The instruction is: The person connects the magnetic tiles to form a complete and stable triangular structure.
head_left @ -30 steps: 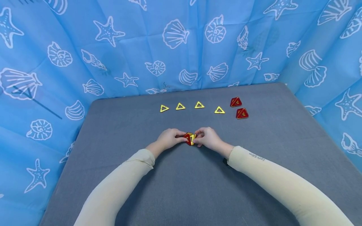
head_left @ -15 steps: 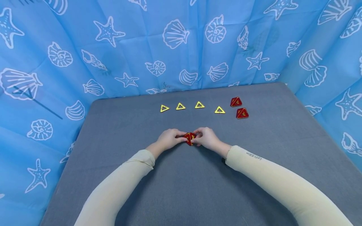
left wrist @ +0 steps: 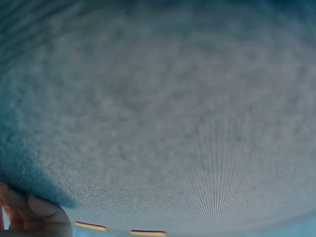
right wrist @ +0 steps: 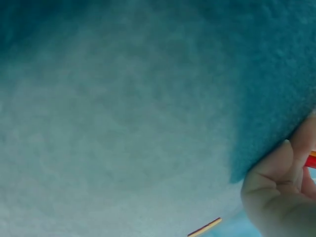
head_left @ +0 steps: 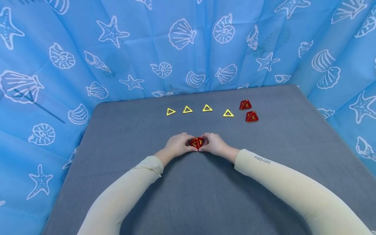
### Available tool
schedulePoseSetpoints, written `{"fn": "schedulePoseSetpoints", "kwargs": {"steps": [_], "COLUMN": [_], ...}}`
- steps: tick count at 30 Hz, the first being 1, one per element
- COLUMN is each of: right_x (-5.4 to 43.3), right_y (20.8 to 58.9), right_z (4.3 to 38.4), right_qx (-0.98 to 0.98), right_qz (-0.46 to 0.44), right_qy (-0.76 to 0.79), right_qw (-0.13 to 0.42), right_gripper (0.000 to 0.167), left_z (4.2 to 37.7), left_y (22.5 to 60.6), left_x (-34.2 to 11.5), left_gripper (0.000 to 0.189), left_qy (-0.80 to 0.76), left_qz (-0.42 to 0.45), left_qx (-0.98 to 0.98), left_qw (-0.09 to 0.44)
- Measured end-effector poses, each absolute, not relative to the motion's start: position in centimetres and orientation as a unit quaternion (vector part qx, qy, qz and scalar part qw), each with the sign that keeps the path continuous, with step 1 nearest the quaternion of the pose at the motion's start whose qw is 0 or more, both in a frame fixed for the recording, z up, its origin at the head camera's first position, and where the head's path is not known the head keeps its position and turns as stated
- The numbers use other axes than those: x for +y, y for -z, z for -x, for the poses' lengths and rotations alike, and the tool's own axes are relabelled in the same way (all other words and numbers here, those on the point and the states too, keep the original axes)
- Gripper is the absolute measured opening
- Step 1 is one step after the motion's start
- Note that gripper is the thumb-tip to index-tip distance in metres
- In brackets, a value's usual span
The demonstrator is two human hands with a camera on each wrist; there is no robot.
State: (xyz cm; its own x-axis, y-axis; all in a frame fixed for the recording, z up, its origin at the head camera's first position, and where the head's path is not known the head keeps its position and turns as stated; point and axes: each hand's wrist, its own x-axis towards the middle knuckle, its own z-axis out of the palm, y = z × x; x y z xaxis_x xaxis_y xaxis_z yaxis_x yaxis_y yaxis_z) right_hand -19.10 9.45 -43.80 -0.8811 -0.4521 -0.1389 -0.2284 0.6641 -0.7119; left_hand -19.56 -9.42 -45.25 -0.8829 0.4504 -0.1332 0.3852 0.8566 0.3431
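Triangles in hand (head_left: 196, 142): two red, gold-marked shapes side by side at the centre of the frame, a seam between them; whether they are joined, I cannot tell.
Left hand (head_left: 180, 144): just left of centre, pinching the pair's left side between thumb and fingers, thumb on the lower edge.
Right hand (head_left: 215, 144): just right of centre, pinching the other side; the right-wrist view catches a red and yellow edge at its right border.
Weight and feel: probably light and stiff, not fragile (the shine hints at a slippery face).
Where to hold: outer edges and corners look best, with fingertips, since flat glossy faces may slide.
Yellow triangles (head_left: 207, 110): four outlines in a loose row, upper middle of the frame.
Red pieces (head_left: 252, 116): two, one above the other, upper right, on a grey table (head_left: 176, 202).
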Motion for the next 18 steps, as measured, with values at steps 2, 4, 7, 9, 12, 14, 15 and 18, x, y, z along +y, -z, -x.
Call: {"fn": "schedulePoseSetpoints", "kwargs": {"steps": [2, 4, 7, 9, 12, 14, 15, 18], "right_x": [9.5, 9.56, 9.63, 9.6, 9.49, 9.39, 9.37, 9.37], "right_y": [43.82, 43.82, 43.75, 43.66, 43.5, 43.39, 43.37, 43.38], "right_z": [19.1, 19.07, 19.0, 18.96, 18.96, 19.02, 19.05, 19.15], "right_qx": [0.899, 0.898, 0.899, 0.901, 0.906, 0.908, 0.909, 0.909], "right_qz": [0.199, 0.204, 0.209, 0.208, 0.21, 0.204, 0.199, 0.182], "right_qy": [0.363, 0.364, 0.359, 0.352, 0.336, 0.33, 0.33, 0.336], "right_qw": [0.146, 0.142, 0.14, 0.143, 0.151, 0.159, 0.162, 0.166], "right_gripper": [0.043, 0.042, 0.042, 0.043, 0.046, 0.047, 0.047, 0.045], "left_z": [19.46, 19.38, 19.31, 19.29, 19.26, 19.27, 19.29, 19.36], "left_y": [45.34, 45.38, 45.39, 45.3, 45.14, 44.98, 44.92, 44.88], "left_x": [-9.36, -9.31, -9.27, -9.26, -9.27, -9.21, -9.17, -9.05], "left_gripper": [0.05, 0.049, 0.048, 0.049, 0.051, 0.052, 0.052, 0.052], "left_qy": [-0.153, -0.154, -0.158, -0.159, -0.152, -0.151, -0.15, -0.158], "left_qz": [-0.229, -0.241, -0.252, -0.249, -0.244, -0.241, -0.24, -0.236], "left_qx": [0.957, 0.955, 0.951, 0.951, 0.953, 0.953, 0.954, 0.953], "left_qw": [0.092, 0.084, 0.082, 0.088, 0.098, 0.102, 0.103, 0.101]}}
